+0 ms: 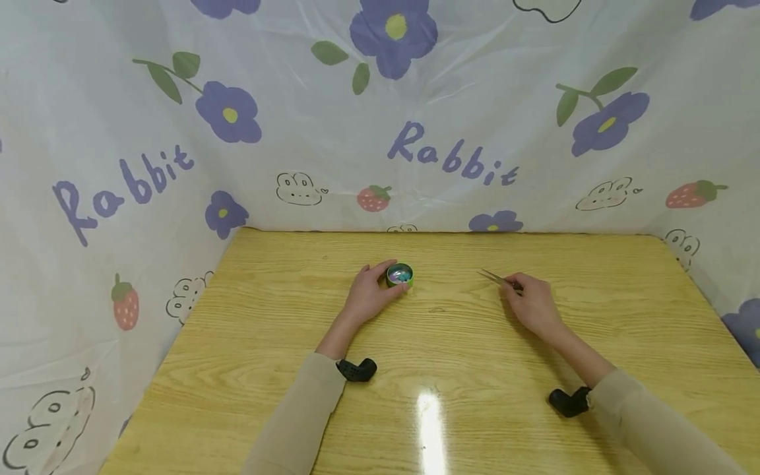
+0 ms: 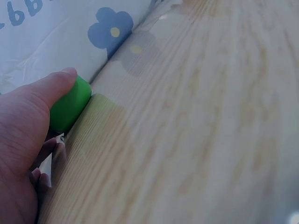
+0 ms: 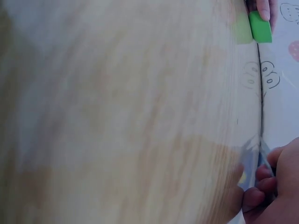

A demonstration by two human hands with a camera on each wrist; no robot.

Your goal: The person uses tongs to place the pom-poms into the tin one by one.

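A small round green container point(image 1: 400, 274) sits on the wooden table, left of the middle; its inside looks shiny and holds something bluish-teal. My left hand point(image 1: 367, 295) grips it from the left, thumb on the near side and fingers at the far side. In the left wrist view the thumb lies along the plain green wall point(image 2: 74, 108). Over to the right, my right hand point(image 1: 533, 307) pinches metal tweezers point(image 1: 495, 276) near their back end. The two tips point left, toward the container, and stand slightly apart with nothing between them.
The wooden table point(image 1: 451, 343) runs back to a hanging white cloth point(image 1: 332, 132) printed with flowers, strawberries and rabbits. The cloth also rises along both sides. Black wrist devices point(image 1: 359, 371) sit at both sleeve cuffs. A bright light reflection lies on the near tabletop.
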